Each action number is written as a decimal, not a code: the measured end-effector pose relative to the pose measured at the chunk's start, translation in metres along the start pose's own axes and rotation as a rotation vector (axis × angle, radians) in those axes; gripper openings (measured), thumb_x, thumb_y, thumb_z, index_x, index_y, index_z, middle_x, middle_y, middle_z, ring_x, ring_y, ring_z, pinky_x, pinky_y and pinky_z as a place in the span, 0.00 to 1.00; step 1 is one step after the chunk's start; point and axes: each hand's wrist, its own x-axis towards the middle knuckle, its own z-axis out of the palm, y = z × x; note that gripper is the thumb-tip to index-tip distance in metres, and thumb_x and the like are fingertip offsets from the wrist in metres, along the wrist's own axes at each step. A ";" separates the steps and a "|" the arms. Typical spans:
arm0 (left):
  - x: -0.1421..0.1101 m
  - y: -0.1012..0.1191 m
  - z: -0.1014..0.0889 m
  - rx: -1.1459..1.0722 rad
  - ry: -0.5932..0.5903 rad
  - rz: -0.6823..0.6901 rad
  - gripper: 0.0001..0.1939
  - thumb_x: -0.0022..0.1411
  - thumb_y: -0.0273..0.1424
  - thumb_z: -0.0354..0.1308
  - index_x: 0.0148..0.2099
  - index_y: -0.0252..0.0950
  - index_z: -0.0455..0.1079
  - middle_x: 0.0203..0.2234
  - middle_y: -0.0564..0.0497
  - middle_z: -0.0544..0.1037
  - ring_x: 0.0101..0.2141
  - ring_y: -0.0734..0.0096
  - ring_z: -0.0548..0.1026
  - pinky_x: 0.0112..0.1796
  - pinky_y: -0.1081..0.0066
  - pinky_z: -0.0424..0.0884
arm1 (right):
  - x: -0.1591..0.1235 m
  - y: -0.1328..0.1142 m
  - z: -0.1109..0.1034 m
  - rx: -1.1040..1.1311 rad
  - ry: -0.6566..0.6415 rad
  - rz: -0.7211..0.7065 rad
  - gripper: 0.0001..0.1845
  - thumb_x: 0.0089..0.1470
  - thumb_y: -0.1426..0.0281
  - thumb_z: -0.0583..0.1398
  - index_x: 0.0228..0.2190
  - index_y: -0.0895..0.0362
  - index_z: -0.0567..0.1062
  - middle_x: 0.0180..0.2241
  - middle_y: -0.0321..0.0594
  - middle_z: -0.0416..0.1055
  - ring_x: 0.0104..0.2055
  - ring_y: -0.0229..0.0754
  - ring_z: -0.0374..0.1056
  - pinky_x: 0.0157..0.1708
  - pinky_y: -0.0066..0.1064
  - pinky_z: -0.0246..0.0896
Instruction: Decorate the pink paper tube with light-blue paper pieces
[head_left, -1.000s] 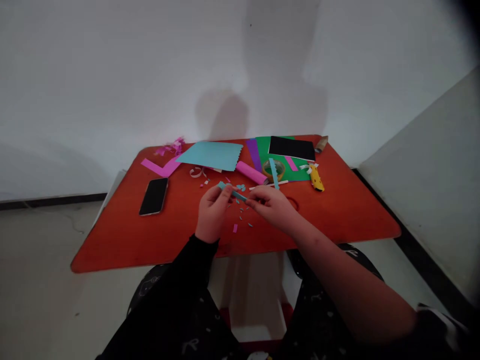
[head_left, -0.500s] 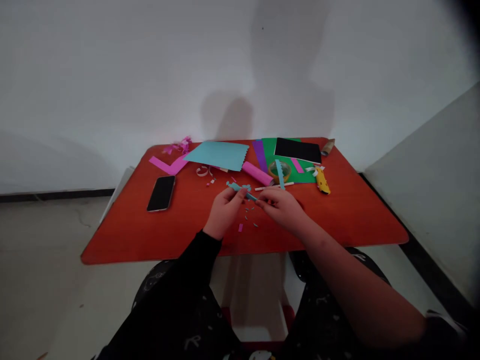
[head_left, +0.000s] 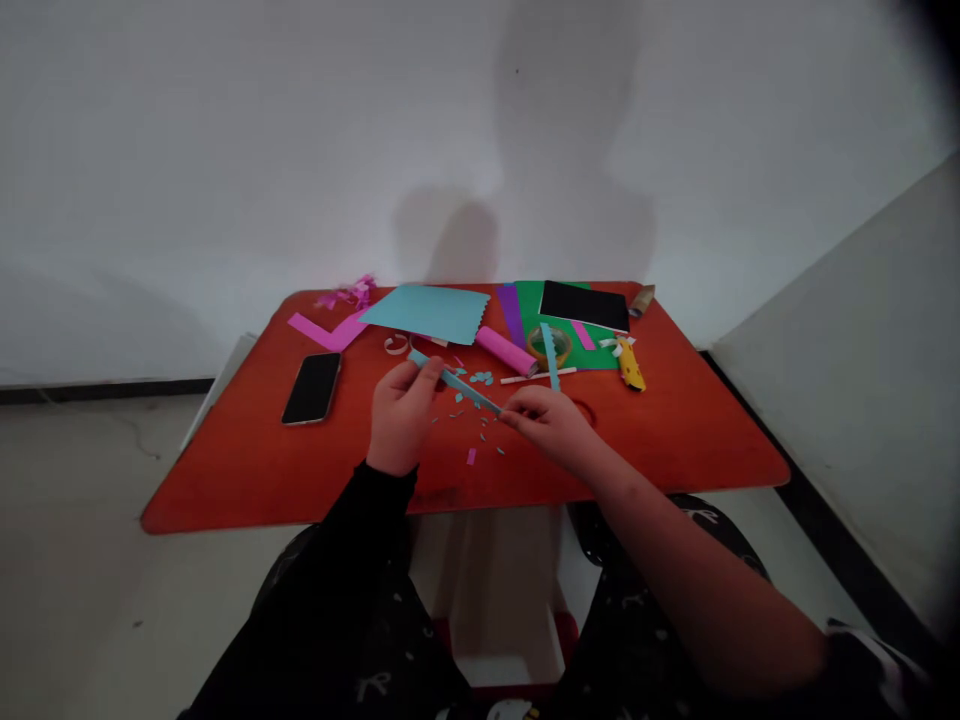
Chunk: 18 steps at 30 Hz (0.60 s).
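A narrow blue paper strip (head_left: 471,391) stretches between my two hands above the red table (head_left: 247,470). My left hand (head_left: 405,405) pinches it near its upper left end, thumb on top. At the lower right end, the fingertips of my right hand (head_left: 544,415) are closed on it. Small blue paper scraps (head_left: 482,378) and a pink scrap (head_left: 471,457) lie beneath and around the strip. A pink paper roll (head_left: 507,351) rests just beyond my right hand, beside a thin white stick (head_left: 538,376).
At the back lie a large blue sheet (head_left: 429,312), green paper (head_left: 529,297) and a black tablet (head_left: 585,305). A tape roll (head_left: 559,347) sits under another blue strip (head_left: 550,350). A phone (head_left: 311,388) is at left, a yellow spotted object (head_left: 631,366) at right.
My left hand has moved left, away from my right hand, and more of the blue strip now shows between them. The view has shifted slightly.
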 end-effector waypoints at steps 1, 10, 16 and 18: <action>0.003 -0.001 -0.004 -0.029 0.044 0.000 0.16 0.60 0.42 0.67 0.28 0.34 0.75 0.21 0.54 0.72 0.25 0.76 0.66 0.28 0.74 0.62 | -0.001 0.001 0.000 -0.006 -0.009 0.014 0.08 0.59 0.67 0.64 0.28 0.56 0.79 0.27 0.37 0.73 0.30 0.39 0.66 0.31 0.30 0.57; 0.018 -0.009 -0.023 -0.151 0.108 -0.026 0.16 0.57 0.40 0.70 0.28 0.35 0.72 0.21 0.56 0.70 0.24 0.79 0.66 0.26 0.75 0.62 | -0.009 0.006 -0.006 -0.081 -0.085 0.040 0.11 0.60 0.65 0.61 0.27 0.56 0.76 0.29 0.38 0.73 0.33 0.41 0.66 0.33 0.31 0.56; 0.020 -0.015 -0.016 -0.407 0.005 -0.190 0.18 0.56 0.45 0.70 0.39 0.36 0.77 0.31 0.52 0.78 0.27 0.78 0.72 0.28 0.76 0.67 | -0.013 0.009 -0.011 -0.103 -0.131 0.069 0.13 0.59 0.64 0.60 0.25 0.56 0.75 0.29 0.39 0.73 0.33 0.41 0.67 0.34 0.32 0.56; 0.016 -0.017 -0.011 -0.497 -0.085 -0.269 0.20 0.57 0.47 0.69 0.45 0.38 0.77 0.37 0.51 0.80 0.30 0.77 0.75 0.30 0.75 0.70 | -0.015 0.011 -0.011 -0.048 -0.150 0.096 0.12 0.59 0.63 0.60 0.26 0.56 0.76 0.29 0.39 0.73 0.34 0.42 0.68 0.35 0.32 0.57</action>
